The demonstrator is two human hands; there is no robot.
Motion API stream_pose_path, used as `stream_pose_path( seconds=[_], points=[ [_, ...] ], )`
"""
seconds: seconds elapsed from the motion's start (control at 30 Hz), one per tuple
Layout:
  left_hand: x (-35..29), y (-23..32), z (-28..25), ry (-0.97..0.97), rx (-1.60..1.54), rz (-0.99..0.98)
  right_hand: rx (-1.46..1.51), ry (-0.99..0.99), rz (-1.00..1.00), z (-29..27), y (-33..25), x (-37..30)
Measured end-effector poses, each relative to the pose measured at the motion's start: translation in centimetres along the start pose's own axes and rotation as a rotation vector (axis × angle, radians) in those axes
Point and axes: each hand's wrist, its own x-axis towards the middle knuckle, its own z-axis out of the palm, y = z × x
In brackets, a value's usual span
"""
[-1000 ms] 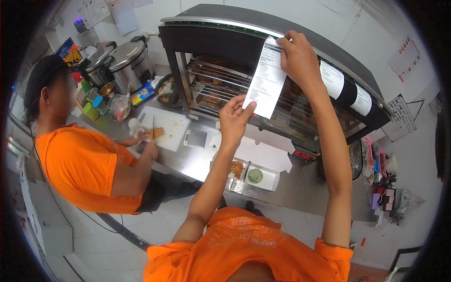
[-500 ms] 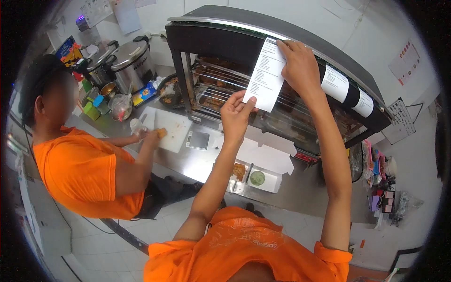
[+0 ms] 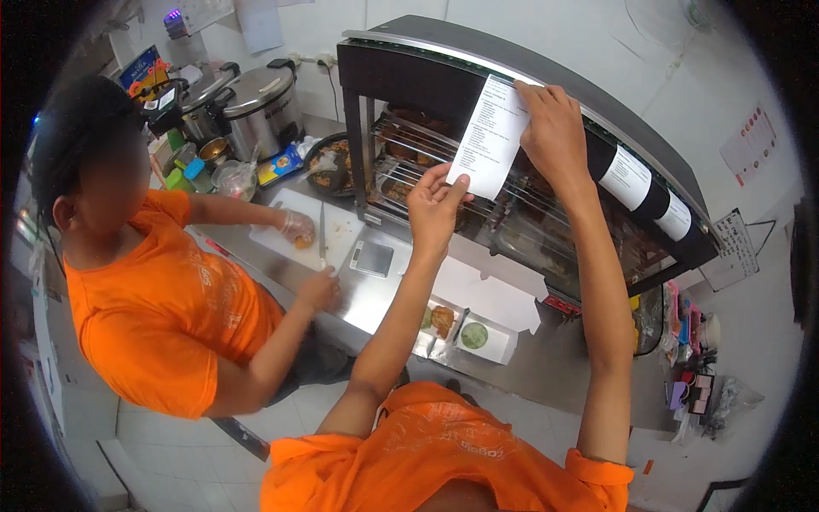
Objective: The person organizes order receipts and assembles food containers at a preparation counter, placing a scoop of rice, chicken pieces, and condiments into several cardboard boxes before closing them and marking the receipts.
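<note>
Both my hands are up at the front of a glass-sided food warmer (image 3: 418, 43) with a long printed white paper slip (image 3: 488, 141). My left hand (image 3: 435, 213) pinches the slip's bottom edge between thumb and fingers. At the upper right edge, my right hand (image 3: 554, 128) has its fingers closed on the slip near the warmer's top; its thumb is mostly hidden. Two more paper slips (image 3: 625, 177) hang to the right along the warmer's dark upper band. Trays of browned food show dimly behind the glass.
Below my arms lie open white boxes (image 3: 503, 294) with fried food and a round green item (image 3: 473, 335). To the left, a co-worker in orange (image 3: 162, 299) works at a white cutting board (image 3: 345, 235) with a knife (image 3: 322, 232). A small scale (image 3: 373, 258) and large pots (image 3: 260, 102) stand nearby.
My view has shifted slightly, while both hands stay on the slip. The co-worker has turned and drawn one hand back toward the counter edge; a knife now shows on the board.
</note>
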Motion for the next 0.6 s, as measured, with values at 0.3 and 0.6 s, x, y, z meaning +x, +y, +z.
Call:
stream_pose_path(
  seconds=[0.3,0.6],
  points=[
    [1.0,0.5,-0.8,0.048,0.014,0.027,-0.009,0.035,-0.018,1.6,-0.4,0.7],
    [0.5,-0.3,-1.4,0.103,-0.033,0.019,-0.082,-0.023,-0.001,2.8,-1.5,1.6]
  ],
)
